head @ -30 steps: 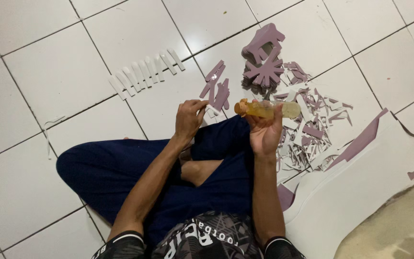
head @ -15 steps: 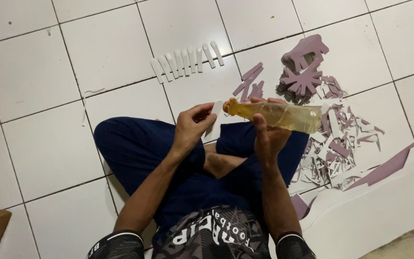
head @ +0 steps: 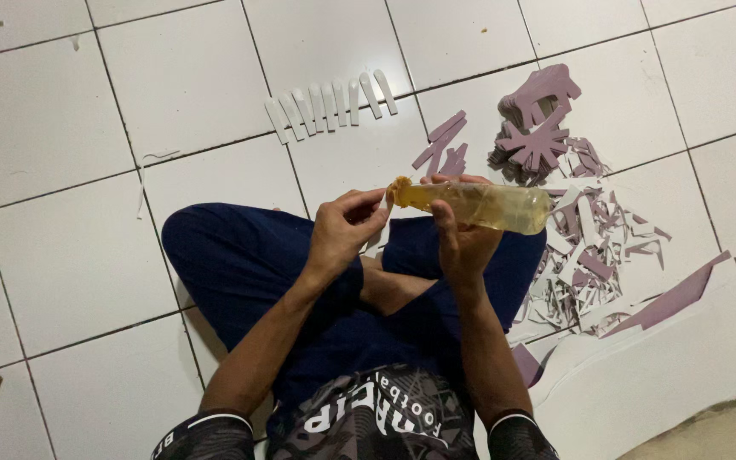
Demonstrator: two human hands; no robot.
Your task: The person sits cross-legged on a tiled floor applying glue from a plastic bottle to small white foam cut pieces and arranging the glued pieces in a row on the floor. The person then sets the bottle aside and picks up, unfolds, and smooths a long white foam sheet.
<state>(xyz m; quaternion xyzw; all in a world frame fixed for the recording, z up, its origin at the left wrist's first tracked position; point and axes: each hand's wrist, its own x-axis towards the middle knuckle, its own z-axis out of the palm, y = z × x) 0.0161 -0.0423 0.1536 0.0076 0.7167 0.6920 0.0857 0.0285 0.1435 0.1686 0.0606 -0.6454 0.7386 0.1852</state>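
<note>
**Head view: soft glue bottle held level at frame centre**

In the head view, a clear plastic bottle (head: 479,204) of amber liquid, probably glue, is held lying almost level just above the centre of the frame, over the crossed legs in dark blue trousers (head: 249,264). The right hand (head: 462,243) is closed around the bottle's middle from below, thumb up across the wall. The left hand (head: 342,230) is pinched at the nozzle end (head: 400,189), where a crust of dried yellow residue is seen; whether a small piece is held between its fingertips cannot be told.

The bottle is judged light and thin-walled, so it would dent and squirt under a hard squeeze. A grip around the mid-body, as now, is thought safest, with pressure kept gentle. The nozzle end is likely sticky and is best touched only with the fingertips. The smooth wall could be slippery if smeared.

On the white tiled floor (head: 70,111), a row of pale cut strips (head: 330,106) lies in the upper middle. Mauve foam shapes (head: 538,128) are stacked at upper right, with offcuts (head: 594,255) scattered below them at the right.
</note>
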